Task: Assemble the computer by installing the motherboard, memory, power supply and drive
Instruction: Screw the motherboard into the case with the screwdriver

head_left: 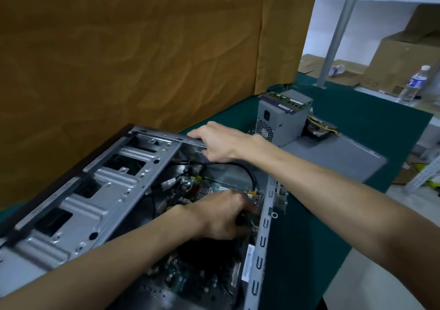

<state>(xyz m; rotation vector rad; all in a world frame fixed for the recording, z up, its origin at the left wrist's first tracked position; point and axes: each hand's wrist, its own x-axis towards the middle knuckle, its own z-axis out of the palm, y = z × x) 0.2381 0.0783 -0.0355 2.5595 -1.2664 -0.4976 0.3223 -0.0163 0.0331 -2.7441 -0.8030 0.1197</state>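
Note:
An open grey computer case [100, 185] lies on the green table, its drive cage at the left. The motherboard [190, 278] lies inside the case, partly hidden by my arm. My left hand [221, 216] is down inside the case over the board, fingers curled near its right edge; what they hold is hidden. My right hand [219, 143] grips the case's far top rail. Behind the case stands the grey power supply [283, 121] with a green memory stick [283, 98] lying on top. A hard drive [320, 128] with coloured wires lies to its right.
The grey case side panel [338, 159] lies flat on the green table [309, 226] at the right. A brown cloth [142, 54] hangs behind. A water bottle [413, 84], cardboard boxes [402, 59] and shelving stand at the back right. A black cable [247, 174] loops inside the case.

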